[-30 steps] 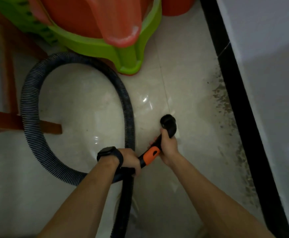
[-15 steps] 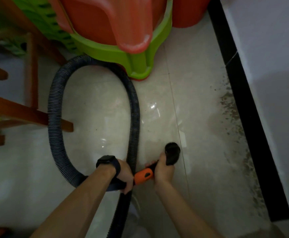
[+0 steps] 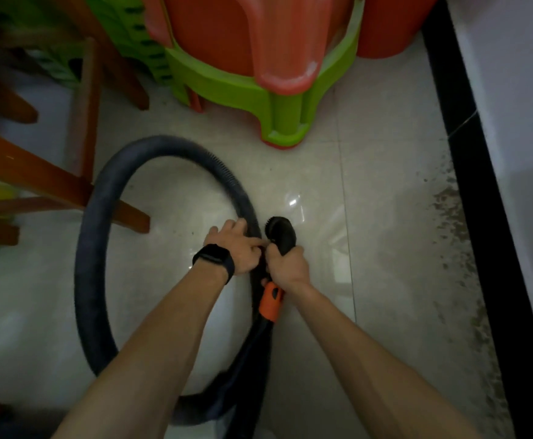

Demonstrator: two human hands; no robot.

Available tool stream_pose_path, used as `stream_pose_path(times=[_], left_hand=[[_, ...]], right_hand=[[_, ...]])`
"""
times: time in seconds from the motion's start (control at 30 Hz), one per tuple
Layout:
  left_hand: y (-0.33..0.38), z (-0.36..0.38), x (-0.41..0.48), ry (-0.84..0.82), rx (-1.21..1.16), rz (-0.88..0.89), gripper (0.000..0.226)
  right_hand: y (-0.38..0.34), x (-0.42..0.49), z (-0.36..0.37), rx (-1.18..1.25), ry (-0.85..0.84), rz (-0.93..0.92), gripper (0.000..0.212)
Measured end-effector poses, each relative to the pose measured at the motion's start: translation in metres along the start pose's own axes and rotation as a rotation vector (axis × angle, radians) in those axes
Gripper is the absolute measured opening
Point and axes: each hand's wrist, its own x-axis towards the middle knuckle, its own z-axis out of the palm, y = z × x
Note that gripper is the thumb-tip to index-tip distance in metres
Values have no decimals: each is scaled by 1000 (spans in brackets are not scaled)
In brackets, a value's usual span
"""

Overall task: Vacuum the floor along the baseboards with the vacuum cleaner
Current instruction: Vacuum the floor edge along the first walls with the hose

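A black ribbed vacuum hose (image 3: 91,258) loops over the pale tiled floor (image 3: 385,248). Its end is a black curved nozzle (image 3: 282,231) with an orange collar (image 3: 271,301) below it. My right hand (image 3: 287,264) grips the nozzle just under its round brush mouth. My left hand (image 3: 236,245), with a black watch on the wrist, lies across the hose beside the nozzle, and its index finger touches the nozzle. The black baseboard (image 3: 467,172) runs along the white wall on the right, with dirty speckled floor beside it.
Stacked green and orange plastic stools (image 3: 258,74) stand ahead, one leg close to the hose loop. Wooden chair legs (image 3: 53,185) cross the left side. Bare tile lies between the nozzle and the baseboard.
My left hand has left the hose behind the orange collar and moved forward to the nozzle. The nozzle now points upright, and the hose loop has shifted.
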Motion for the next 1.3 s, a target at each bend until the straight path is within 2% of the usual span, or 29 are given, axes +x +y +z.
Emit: stream_pose_path(times=[0.1,0.23,0.33,0.4,0.47,0.53,0.67,0.77,0.87,1.0,1.1,1.17,1.23,1.3], left_hand=[[-3,15,5,145,123,-30,44],[2,23,8,130,56,-179,45],[-13,17,12,91,150,-261,42],[-36,14,11,39,210,-272,40],[-60,9,7,-24,113,-293,39],[-79,0,4,-60,-27,-309,36],[-84,-12,13,-60,-232,-276,40],[-60,-20,23,-18,-296,-257,46],[-15,-30,26,-85,-433,-171,52],[52,-34,31,-302,-549,-32,68],[94,-32,34,-434,-658,61,75],[116,-31,37,-390,-686,133,65],[131,-25,46,-306,-597,186,46],[143,-26,55,-231,-578,196,35]], right_hand=[[-11,25,-27,-89,138,-24,56],[-30,60,-52,12,273,-22,64],[-41,71,-48,137,313,2,64],[-45,70,-34,223,209,31,57],[-52,66,-18,265,27,49,41],[-69,64,-7,234,-102,47,36],[-107,82,-8,282,-118,-44,37],[-113,97,-17,324,-60,-56,36],[-87,107,-42,351,118,-13,45],[-40,118,-114,345,387,78,77],[-24,136,-176,428,500,103,70],[-33,140,-206,540,510,91,55],[-47,138,-222,618,468,47,31],[-58,132,-222,679,301,17,30]])
